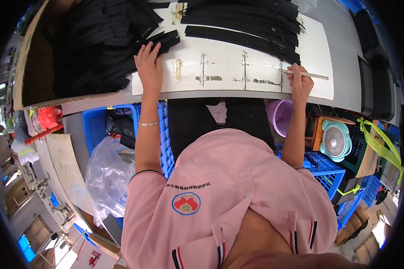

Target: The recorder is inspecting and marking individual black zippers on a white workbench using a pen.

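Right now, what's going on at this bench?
A person in a pink shirt sits at a white board. The left hand rests on a pile of black strips at the board's left end. The right hand grips a thin pale stick at the right end. More black strips lie fanned across the board's far side.

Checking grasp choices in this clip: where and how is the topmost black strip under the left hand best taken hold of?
By its near end, where the left hand already rests. That end of the black strip juts past the pile onto the bare white board, so fingers coming from the person's side can probably pinch it and slide it off.
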A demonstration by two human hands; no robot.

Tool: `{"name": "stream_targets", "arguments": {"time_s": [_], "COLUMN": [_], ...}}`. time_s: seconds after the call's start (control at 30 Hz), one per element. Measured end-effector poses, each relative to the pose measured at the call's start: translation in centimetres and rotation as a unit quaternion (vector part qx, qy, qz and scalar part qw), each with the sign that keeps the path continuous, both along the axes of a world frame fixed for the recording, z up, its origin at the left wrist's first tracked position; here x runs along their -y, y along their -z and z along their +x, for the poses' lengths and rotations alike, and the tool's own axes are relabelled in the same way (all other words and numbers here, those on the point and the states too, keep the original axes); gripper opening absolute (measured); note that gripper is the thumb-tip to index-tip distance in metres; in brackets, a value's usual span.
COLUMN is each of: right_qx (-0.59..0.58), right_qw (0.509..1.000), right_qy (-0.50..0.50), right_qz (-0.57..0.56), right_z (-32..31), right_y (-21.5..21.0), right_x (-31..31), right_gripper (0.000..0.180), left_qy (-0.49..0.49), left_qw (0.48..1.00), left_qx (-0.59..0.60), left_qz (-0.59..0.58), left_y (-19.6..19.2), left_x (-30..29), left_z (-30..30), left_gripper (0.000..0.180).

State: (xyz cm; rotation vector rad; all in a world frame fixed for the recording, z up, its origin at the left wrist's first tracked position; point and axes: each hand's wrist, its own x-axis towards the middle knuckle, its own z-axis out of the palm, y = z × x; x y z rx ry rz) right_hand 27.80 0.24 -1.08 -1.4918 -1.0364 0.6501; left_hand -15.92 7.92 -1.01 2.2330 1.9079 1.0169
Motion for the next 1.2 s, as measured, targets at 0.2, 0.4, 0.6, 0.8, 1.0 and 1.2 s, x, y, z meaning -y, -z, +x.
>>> {"name": "stream_targets", "arguments": {"time_s": [0.2,0.4,0.6,0.8,1.0,1.2], "right_qx": [0.001,0.011,0.005,0.312,0.428,0.429], "right_qw": [1.000,1.000,1.000,0.941,0.891,0.902], "right_qy": [0.011,0.013,0.014,-0.036,-0.099,-0.016], "right_qz": [-0.007,-0.005,0.014,0.125,0.114,0.041], "right_z": [-0.1,-0.2,-0.3,-4.5,-6.2,-1.1], "right_y": [-0.2,-0.4,-0.7,-0.7,-0.3,-0.6], "right_x": [0.0,0.1,0.5,2.2,4.2,5.7], "right_gripper": [0.026,0.025,0.023,0.037,0.042,0.042], "left_qy": [0.005,0.015,0.168,0.284,0.284,0.229], "left_qw": [0.996,0.996,0.974,0.945,0.930,0.973], "left_qx": [0.030,0.082,0.146,0.146,0.231,0.037], "left_qz": [0.080,0.032,-0.046,-0.070,-0.027,-0.006], "left_y": [-1.0,-2.6,-2.7,-1.1,-1.4,0.3], "left_x": [2.0,2.7,2.5,2.1,4.0,6.5], "left_z": [2.1,3.5,10.5,19.6,22.1,16.6], "left_gripper": [0.018,0.009,0.006,0.012,0.022,0.027]}}
